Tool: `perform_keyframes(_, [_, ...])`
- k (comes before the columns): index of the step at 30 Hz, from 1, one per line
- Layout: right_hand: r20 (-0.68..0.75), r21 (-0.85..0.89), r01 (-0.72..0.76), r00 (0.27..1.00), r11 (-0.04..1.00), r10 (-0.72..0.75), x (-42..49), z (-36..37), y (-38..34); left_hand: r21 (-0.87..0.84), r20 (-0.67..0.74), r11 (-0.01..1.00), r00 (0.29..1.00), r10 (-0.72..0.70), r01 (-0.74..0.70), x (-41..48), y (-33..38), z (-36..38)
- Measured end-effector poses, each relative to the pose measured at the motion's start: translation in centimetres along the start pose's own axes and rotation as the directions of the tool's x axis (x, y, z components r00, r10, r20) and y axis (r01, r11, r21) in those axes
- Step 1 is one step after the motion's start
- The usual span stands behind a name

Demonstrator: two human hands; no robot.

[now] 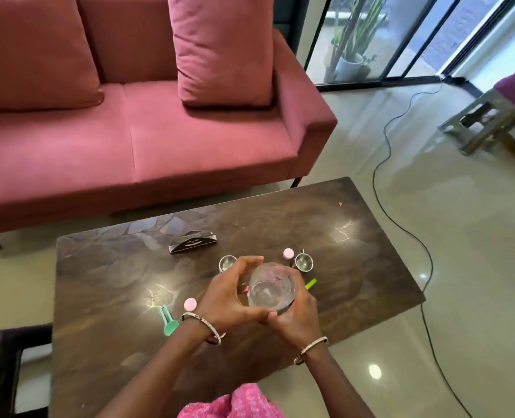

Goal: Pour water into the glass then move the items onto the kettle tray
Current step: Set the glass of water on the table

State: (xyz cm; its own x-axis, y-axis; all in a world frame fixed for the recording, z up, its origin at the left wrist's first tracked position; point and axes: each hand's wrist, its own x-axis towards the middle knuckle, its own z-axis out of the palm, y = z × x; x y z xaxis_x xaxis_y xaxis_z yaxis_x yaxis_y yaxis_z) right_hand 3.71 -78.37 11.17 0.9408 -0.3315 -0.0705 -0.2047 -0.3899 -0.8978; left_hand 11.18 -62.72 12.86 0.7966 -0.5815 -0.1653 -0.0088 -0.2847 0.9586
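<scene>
A clear glass vessel (271, 289) with water in it is held over the middle of the dark table (105, 267). My left hand (235, 294) wraps its left side and my right hand (295, 315) wraps its right and near side; both grip it. Two small metal cups stand just beyond: one (227, 262) at the left, one (304, 262) at the right. Pink round pieces lie at the right cup (288, 253) and near my left wrist (190, 304). I see no kettle tray in this view.
A black folded stand (193, 242) sits farther back on the table. A green plastic piece (168, 319) lies left of my left wrist, a green strip (310, 284) right of the glass. A pink sofa (135, 140) stands behind; a black cable (401, 221) runs along the floor at right.
</scene>
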Motion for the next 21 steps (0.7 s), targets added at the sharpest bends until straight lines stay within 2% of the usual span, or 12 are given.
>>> perform_keyframes(12, [0.004, -0.097, -0.069, 0.998, 0.993, 0.069, 14.9, 1.7, 5.7, -0.062, -0.131, 0.983, 0.975, -0.178, 0.171, 12.9, -4.6, -0.4])
perform_keyframes(21, [0.095, -0.207, -0.103, 0.988, 0.973, 0.124, 25.2, 5.1, 13.4, -0.277, -0.233, 0.903, 0.889, -0.395, 0.329, 22.8, -11.4, 0.9])
